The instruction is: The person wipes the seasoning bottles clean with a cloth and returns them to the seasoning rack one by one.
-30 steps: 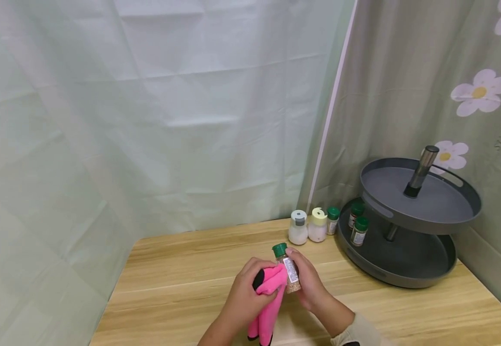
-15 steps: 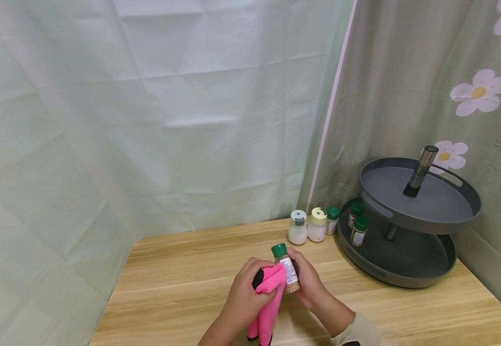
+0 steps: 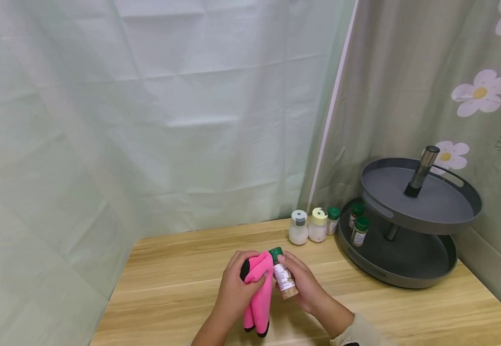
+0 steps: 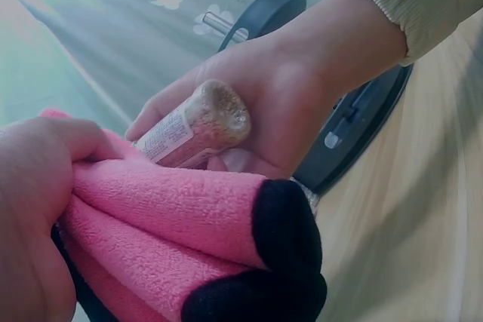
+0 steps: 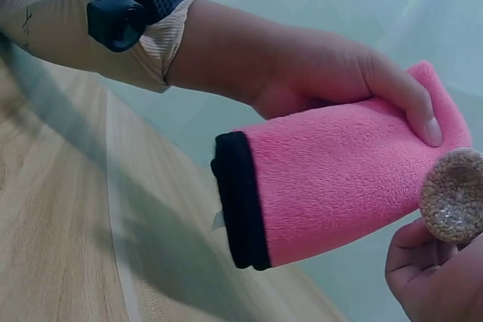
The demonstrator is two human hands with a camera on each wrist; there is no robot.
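My left hand point(image 3: 235, 287) grips a folded pink cloth point(image 3: 260, 293) with black edging, which hangs down from the fingers. In my right hand point(image 3: 305, 286) is a spice jar point(image 3: 286, 281) with a green cap, a white printed label and light brown grains inside. The jar leans, its cap toward the cloth's upper end. In the left wrist view the jar's clear base point(image 4: 223, 111) faces the camera, against the right palm. The right wrist view shows the cloth point(image 5: 339, 179) pinched under the left thumb, right beside the jar's base point(image 5: 455, 197).
A dark grey two-tier round tray point(image 3: 406, 276) stands at the right, with green-capped jars point(image 3: 360, 233) on its lower tier. Left of it are a grey-topped shaker point(image 3: 298, 228), a yellow-topped shaker point(image 3: 318, 226) and another green-capped jar point(image 3: 332, 222). Curtains point(image 3: 215, 120) hang behind the wooden table point(image 3: 168, 288).
The left hand has shifted left with the cloth, off the jar's label. The jar has turned and tilted, and the right thumb now lies near its cap.
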